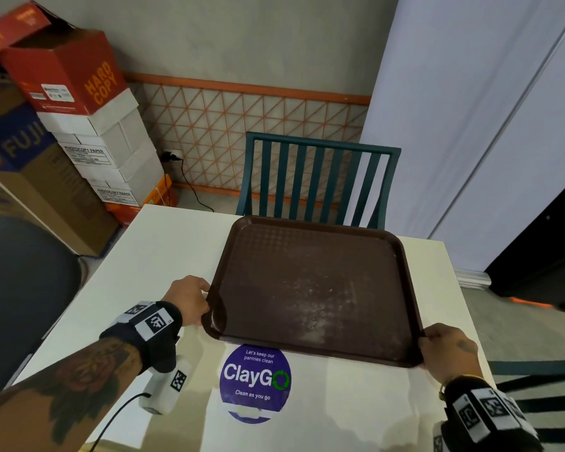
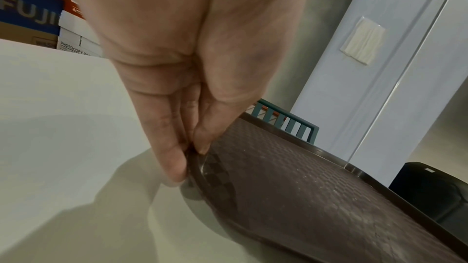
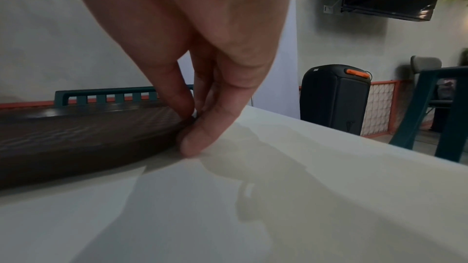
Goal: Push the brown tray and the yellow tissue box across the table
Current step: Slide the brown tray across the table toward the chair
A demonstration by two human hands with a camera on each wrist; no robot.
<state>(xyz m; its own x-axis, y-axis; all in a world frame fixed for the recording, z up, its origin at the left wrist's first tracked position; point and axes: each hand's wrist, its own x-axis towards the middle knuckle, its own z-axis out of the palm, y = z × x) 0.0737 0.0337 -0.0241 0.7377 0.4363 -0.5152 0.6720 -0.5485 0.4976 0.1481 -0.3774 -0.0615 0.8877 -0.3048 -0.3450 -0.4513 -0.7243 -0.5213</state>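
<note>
Nearest the viewer, a round purple sticker (image 1: pixel 255 381) is lying flat on the white table (image 1: pixel 163 243), its far edge tucked under the tray's near rim. Just beyond it, the brown tray (image 1: pixel 313 288) is sitting flat on the table, and both hands are gripping it at its near corners.

The left hand (image 1: pixel 190 300) is holding the near-left corner: in the left wrist view the thumb (image 2: pixel 217 127) is pressing on top of the rim while the fingers (image 2: pixel 167 147) are lying against the outer edge, tips down at the table, so the rim is pinched narrowly between them.

The right hand (image 1: pixel 447 352) is holding the near-right corner the same way: in the right wrist view one finger (image 3: pixel 174 87) is resting on the tray's upper edge and another digit (image 3: pixel 202 135) is pressing the outer side, its tip touching the table.

The tray's far rim is reaching the table's far edge, where a teal chair (image 1: pixel 317 177) is standing. No tissue box is showing in any view.
</note>
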